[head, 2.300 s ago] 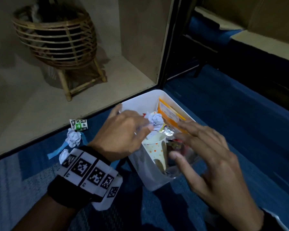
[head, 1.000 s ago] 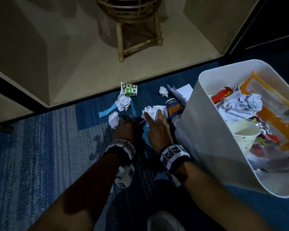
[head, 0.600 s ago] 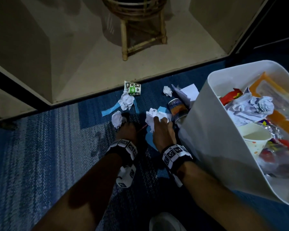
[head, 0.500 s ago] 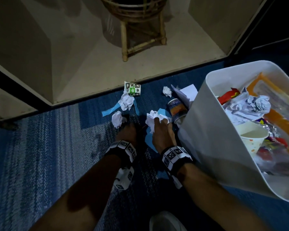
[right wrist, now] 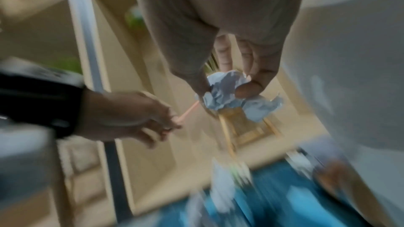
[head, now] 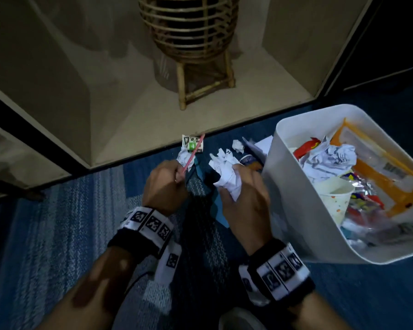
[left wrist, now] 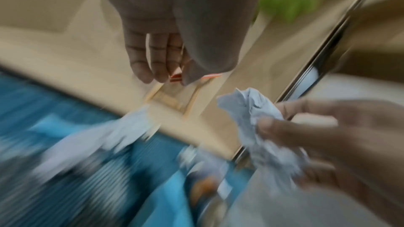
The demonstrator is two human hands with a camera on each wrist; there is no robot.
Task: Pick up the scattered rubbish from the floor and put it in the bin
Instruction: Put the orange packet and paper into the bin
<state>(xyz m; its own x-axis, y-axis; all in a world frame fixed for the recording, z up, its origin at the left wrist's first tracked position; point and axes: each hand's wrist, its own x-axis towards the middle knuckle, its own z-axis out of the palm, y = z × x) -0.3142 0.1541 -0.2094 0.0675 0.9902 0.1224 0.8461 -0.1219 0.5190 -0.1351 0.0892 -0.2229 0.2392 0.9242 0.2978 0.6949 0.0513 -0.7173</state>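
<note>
Two hands mid-frame: a pink straw (head: 193,152) is pinched by the left hand (head: 164,186), crumpled paper (head: 227,175) is gripped by the right hand (head: 244,201).

Head cam is looking down on both hands; wrist cams, blurred, are facing fwd close-up, all sharing crumpled paper (head: 227,177) and straw (head: 193,152).
</note>
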